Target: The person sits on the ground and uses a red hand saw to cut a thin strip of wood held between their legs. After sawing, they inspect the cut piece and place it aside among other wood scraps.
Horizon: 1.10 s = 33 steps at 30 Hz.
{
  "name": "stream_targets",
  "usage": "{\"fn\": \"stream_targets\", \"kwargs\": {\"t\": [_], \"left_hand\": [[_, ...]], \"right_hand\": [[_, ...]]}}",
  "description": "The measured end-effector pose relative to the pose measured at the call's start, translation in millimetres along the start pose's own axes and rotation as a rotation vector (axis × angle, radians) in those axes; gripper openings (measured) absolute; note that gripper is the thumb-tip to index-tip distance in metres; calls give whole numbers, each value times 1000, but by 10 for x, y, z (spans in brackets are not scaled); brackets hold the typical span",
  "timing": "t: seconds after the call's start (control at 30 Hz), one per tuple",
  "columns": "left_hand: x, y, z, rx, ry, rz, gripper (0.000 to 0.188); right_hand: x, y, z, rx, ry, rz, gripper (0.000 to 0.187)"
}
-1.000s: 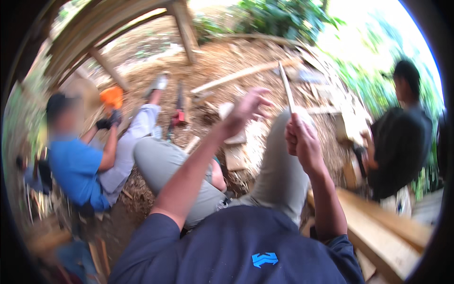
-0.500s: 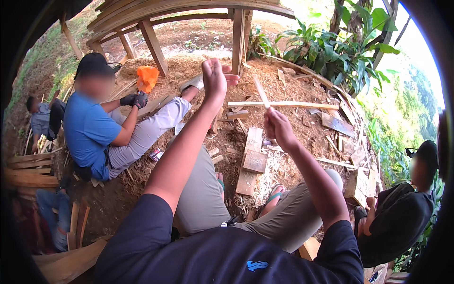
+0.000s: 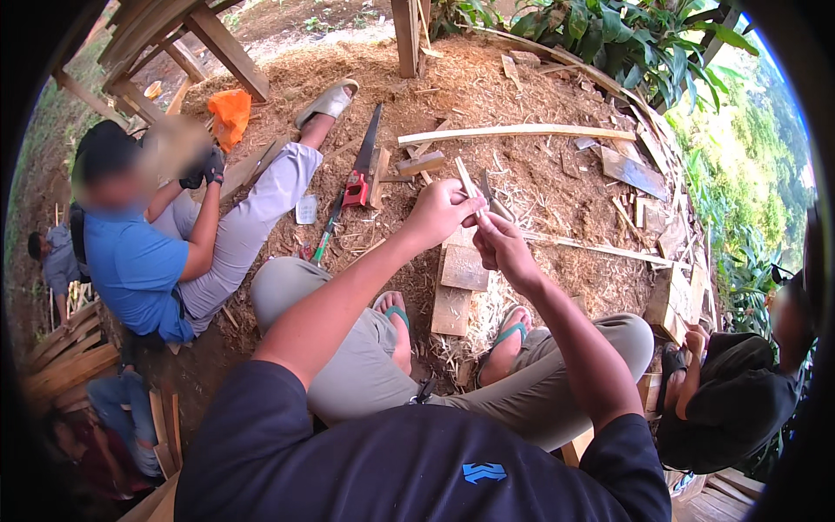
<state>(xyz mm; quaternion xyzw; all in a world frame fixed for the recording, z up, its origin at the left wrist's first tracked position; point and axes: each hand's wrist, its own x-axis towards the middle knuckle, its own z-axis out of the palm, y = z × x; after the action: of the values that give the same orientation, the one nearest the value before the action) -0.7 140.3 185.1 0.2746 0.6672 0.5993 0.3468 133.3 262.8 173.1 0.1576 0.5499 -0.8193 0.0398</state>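
Both of my hands meet in front of me around a thin, pale wooden stick (image 3: pixel 465 177) that points up and away. My left hand (image 3: pixel 435 213) pinches it from the left with bent fingers. Just below and to the right, my right hand (image 3: pixel 504 250) grips its lower part, fingers closed. Behind the hands, a dark pointed blade (image 3: pixel 486 184) shows beside a brownish piece; how they join is unclear. Under the hands, a small wooden block (image 3: pixel 464 268) rests on a longer plank (image 3: pixel 450 311) between my feet.
A red-handled handsaw (image 3: pixel 355 187) lies ahead-left near a green-handled tool (image 3: pixel 323 239). A long wood strip (image 3: pixel 517 130) crosses the shavings-covered ground. A person in blue (image 3: pixel 139 261) with dark gloves sits left, by an orange bag (image 3: pixel 229 120); another in black (image 3: pixel 731 391) sits right.
My left hand has come down from its raised spot and now pinches the stick. My right hand has lowered slightly with it. The view has tilted down, bringing the saw into sight.
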Motion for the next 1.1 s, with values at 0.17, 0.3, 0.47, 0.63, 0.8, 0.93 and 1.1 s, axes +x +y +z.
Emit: {"fn": "stream_targets", "kwargs": {"t": [0.17, 0.3, 0.47, 0.63, 0.8, 0.93, 1.1], "left_hand": [[-25, -190, -74, 77, 101, -45, 18], [-73, -25, -52, 134, 49, -102, 23], [23, -265, -71, -36, 175, -32, 21], [16, -259, -89, -124, 190, 97, 20], [12, -259, -89, 15, 176, 78, 21], [-53, -218, -82, 61, 196, 51, 22], [-103, -164, -86, 140, 250, 89, 20]], "right_hand": [[123, 106, -26, 98, -35, 155, 30], [120, 78, 57, -8, 46, 102, 33], [199, 38, -36, -20, -27, 79, 31], [249, 112, -100, -168, 7, 18, 33], [161, 75, -58, -125, 60, 32, 35], [139, 148, -68, -147, 81, 1, 39], [112, 80, -50, -227, 62, -4, 36]]}}
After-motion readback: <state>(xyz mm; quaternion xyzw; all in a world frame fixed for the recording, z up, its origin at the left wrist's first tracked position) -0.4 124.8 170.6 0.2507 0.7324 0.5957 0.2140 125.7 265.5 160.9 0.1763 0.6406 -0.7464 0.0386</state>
